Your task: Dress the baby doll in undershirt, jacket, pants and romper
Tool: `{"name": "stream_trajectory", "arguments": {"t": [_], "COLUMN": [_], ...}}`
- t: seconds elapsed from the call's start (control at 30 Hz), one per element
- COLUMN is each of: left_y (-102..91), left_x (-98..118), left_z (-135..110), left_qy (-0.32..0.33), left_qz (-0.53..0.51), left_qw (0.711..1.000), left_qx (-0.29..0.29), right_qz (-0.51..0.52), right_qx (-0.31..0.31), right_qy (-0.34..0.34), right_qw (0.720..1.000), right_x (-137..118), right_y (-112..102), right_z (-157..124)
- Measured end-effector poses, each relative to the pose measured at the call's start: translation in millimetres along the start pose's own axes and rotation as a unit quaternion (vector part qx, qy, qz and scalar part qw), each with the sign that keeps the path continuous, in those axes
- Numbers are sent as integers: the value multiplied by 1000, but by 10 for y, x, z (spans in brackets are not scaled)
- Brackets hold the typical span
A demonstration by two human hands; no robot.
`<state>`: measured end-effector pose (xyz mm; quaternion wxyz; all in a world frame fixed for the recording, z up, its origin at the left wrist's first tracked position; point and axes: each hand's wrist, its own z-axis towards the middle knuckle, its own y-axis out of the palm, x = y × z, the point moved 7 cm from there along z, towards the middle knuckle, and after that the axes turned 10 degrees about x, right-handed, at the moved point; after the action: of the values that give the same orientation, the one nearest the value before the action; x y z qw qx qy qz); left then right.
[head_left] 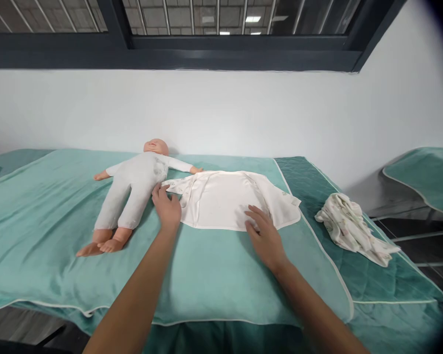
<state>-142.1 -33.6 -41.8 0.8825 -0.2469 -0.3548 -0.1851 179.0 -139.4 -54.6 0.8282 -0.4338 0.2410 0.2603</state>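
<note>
A white baby shirt [225, 201] lies spread flat, its sleeves out to both sides and small prints near the cuffs. Close to the doll's hip, my left hand [167, 209] rests by the cuff of the left-hand sleeve, fingers apart; whether it touches the cloth I cannot tell. My right hand [266, 237] is open over the lower right hem, fingers spread and holding nothing. The baby doll [133, 179] lies on its back left of the shirt, arms out, with a white cloth body and bare feet toward me.
A light green sheet [214, 275] with white piping covers the bed. To the right, a crumpled printed baby garment [349, 226] lies on a darker quilted cover [317, 196]. Behind stands a white wall [221, 113] under a barred window. Another green-covered surface [428, 172] is at far right.
</note>
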Motion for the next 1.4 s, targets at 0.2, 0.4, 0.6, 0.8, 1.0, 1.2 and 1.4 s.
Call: {"name": "stream_trajectory", "arguments": {"t": [0.2, 0.4, 0.6, 0.8, 1.0, 1.2, 1.4], "left_y": [-58, -53, -16, 15, 13, 29, 36], "left_x": [62, 35, -40, -114, -96, -126, -140], "left_z": [-7, 12, 24, 22, 25, 14, 15], "left_qy": [31, 33, 23, -6, -6, -14, -6], "left_qz": [-6, 0, 14, 26, 21, 20, 19], "left_qw": [999, 999, 999, 1000, 1000, 1000, 1000], "left_qx": [29, 28, 18, 9, 8, -2, 1], "right_qz": [-32, -280, -306, -253, -246, -209, -247], "right_qx": [116, 11, 1, -93, -96, 12, 75], "right_qy": [32, 140, 124, 134, 116, 123, 117], "right_qw": [992, 950, 944, 954, 958, 970, 959], "right_x": [748, 1711, 1768, 1796, 1792, 1806, 1821], "right_y": [-509, -657, -899, -782, -677, -826, -922], "right_z": [745, 1054, 1300, 1396, 1205, 1363, 1443]}}
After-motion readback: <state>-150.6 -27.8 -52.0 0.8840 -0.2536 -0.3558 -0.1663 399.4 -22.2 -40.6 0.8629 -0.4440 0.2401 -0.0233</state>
